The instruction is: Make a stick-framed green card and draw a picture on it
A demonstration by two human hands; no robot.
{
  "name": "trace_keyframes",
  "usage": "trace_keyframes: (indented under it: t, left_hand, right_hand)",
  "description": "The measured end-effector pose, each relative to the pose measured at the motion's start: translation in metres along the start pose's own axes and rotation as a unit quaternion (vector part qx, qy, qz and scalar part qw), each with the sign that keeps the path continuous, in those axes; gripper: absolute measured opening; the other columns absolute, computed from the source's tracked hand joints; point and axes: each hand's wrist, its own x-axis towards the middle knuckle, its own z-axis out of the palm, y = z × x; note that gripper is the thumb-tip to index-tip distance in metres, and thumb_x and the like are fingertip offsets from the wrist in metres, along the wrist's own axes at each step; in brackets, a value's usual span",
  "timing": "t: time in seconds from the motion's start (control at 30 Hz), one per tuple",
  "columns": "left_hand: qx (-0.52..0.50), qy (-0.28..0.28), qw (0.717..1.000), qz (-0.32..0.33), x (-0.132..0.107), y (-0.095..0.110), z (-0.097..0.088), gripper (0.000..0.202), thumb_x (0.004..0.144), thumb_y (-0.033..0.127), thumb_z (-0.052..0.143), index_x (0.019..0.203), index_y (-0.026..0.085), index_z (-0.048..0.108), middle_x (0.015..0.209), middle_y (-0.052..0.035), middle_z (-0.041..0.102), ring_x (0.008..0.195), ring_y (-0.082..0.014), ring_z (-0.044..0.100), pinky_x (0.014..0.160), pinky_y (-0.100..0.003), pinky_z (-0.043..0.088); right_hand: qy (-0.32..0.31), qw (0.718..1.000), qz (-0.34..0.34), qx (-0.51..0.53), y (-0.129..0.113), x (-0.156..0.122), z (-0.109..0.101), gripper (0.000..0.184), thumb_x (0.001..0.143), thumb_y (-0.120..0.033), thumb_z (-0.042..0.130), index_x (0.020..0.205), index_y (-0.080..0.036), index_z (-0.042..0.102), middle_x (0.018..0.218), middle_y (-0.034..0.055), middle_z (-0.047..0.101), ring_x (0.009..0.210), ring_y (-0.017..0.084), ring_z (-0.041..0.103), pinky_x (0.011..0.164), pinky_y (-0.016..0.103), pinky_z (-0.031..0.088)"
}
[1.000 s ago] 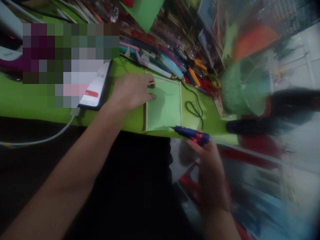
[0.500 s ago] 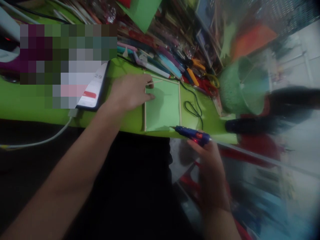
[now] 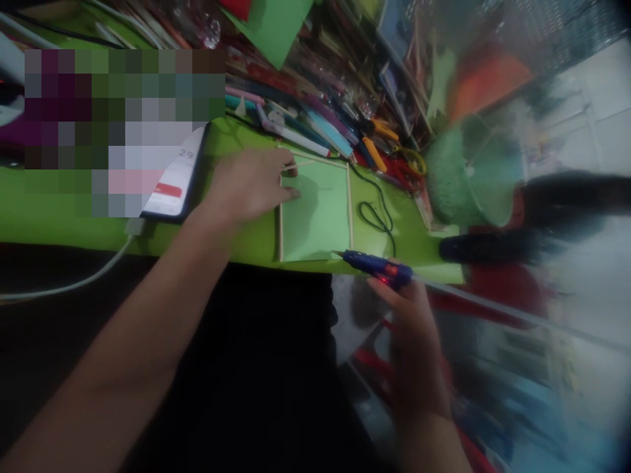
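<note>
A light green paper square [image 3: 318, 210] edged with thin wooden sticks lies on the bright green table top [image 3: 59, 217]. My left hand [image 3: 249, 184] rests at the square's upper left corner, fingers pinched on a thin wooden stick [image 3: 306, 162]. My right hand [image 3: 411, 318] grips a blue glue gun [image 3: 377, 266] at the table's front edge. The gun's nozzle touches the square's lower right corner.
A phone [image 3: 175, 180] with a white cable [image 3: 93, 272] lies left of my left hand. Pens, scissors and craft clutter [image 3: 335, 125] crowd the back. A black cord [image 3: 377, 210] loops right of the square. A green mesh basket [image 3: 463, 177] stands at the right.
Both hands keep their places on the square and the gun. The whole scene has slid slightly left and down in view as my head moved.
</note>
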Motion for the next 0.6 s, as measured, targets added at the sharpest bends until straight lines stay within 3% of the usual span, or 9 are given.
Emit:
trace_keyframes:
  t: [0.4, 0.6]
  left_hand:
    - [-0.019, -0.009, 1.0, -0.021, -0.0004, 0.0027, -0.0025, 0.036, 0.084, 0.049, 0.068, 0.117, 0.035, 0.068, 0.111, -0.0036, 0.076, 0.11, -0.0346, 0.069, 0.092, -0.044, 0.053]
    - [0.001, 0.004, 1.0, -0.007, 0.0006, -0.0001, 0.0001, 0.036, 0.084, 0.054, 0.066, 0.114, 0.035, 0.067, 0.108, -0.0048, 0.076, 0.106, -0.0358, 0.071, 0.087, -0.046, 0.054]
  right_hand:
    - [0.014, 1.0, 0.015, 0.003, 0.0021, -0.0034, -0.0051, 0.024, 0.081, -0.045, 0.083, 0.091, -0.027, 0.073, 0.077, 0.0014, 0.071, 0.075, 0.025, 0.066, 0.065, 0.037, 0.053]
    - [0.016, 1.0, 0.016, 0.014, 0.0035, -0.0047, -0.0065, 0.023, 0.082, -0.046, 0.082, 0.094, -0.029, 0.072, 0.076, 0.0006, 0.069, 0.074, 0.025, 0.066, 0.066, 0.038, 0.054]
